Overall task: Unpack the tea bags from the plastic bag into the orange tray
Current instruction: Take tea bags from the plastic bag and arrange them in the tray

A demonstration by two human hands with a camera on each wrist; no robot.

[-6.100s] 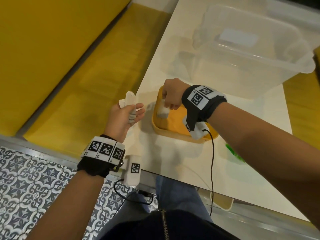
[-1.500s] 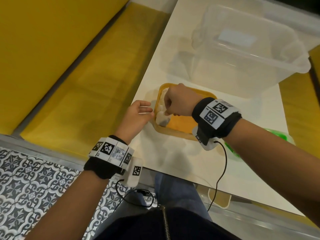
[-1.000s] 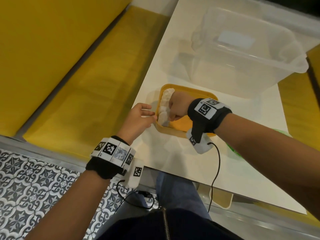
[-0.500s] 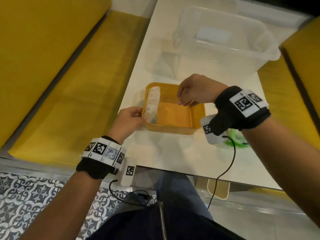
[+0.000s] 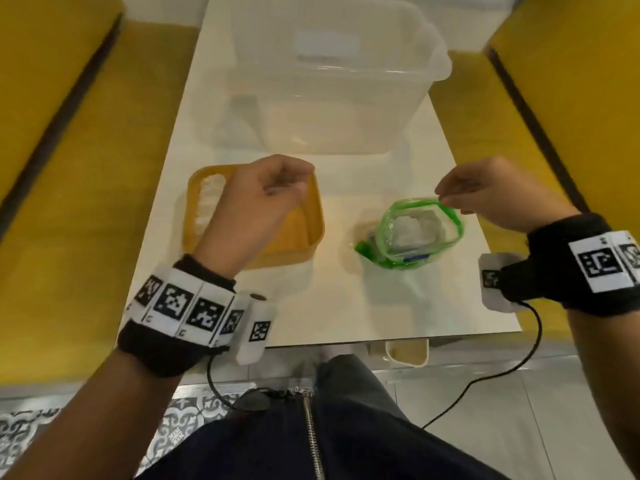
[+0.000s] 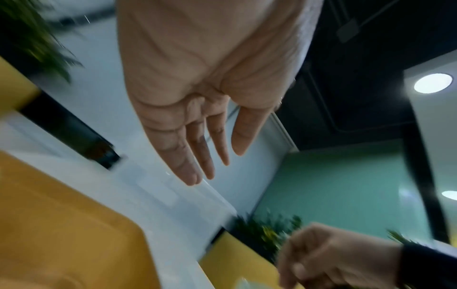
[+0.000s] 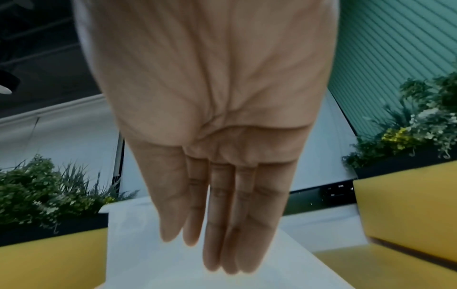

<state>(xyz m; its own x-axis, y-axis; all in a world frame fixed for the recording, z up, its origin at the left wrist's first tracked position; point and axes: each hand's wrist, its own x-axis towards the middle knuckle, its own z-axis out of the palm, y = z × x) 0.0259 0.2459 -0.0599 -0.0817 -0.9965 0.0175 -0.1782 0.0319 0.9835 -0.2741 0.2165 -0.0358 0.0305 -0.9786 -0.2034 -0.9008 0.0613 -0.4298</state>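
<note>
The orange tray (image 5: pixel 317 220) sits left of centre on the white table, with a row of white tea bags (image 5: pixel 207 202) along its left wall. My left hand (image 5: pixel 263 199) hovers over the tray with relaxed fingers; in the left wrist view this left hand (image 6: pixel 212 166) holds nothing. To the right stands the green-rimmed plastic bag (image 5: pixel 398 258), mouth open, with more tea bags (image 5: pixel 412 226) inside. My right hand (image 5: pixel 485 195) pinches the bag's far rim with thumb and forefinger. The bag is out of sight in the right wrist view, below the fingertips (image 7: pixel 215 260).
A large clear plastic bin (image 5: pixel 332 81) stands behind the tray and the bag. Yellow benches (image 5: pixel 104 168) flank the table on both sides. The table's front edge (image 5: pixel 346 337) is close to my lap. A black cable hangs from my right wrist.
My right hand left the tray and went right to the bag's rim. My left hand let go of the tray's left edge and moved over the tray. The view swung right.
</note>
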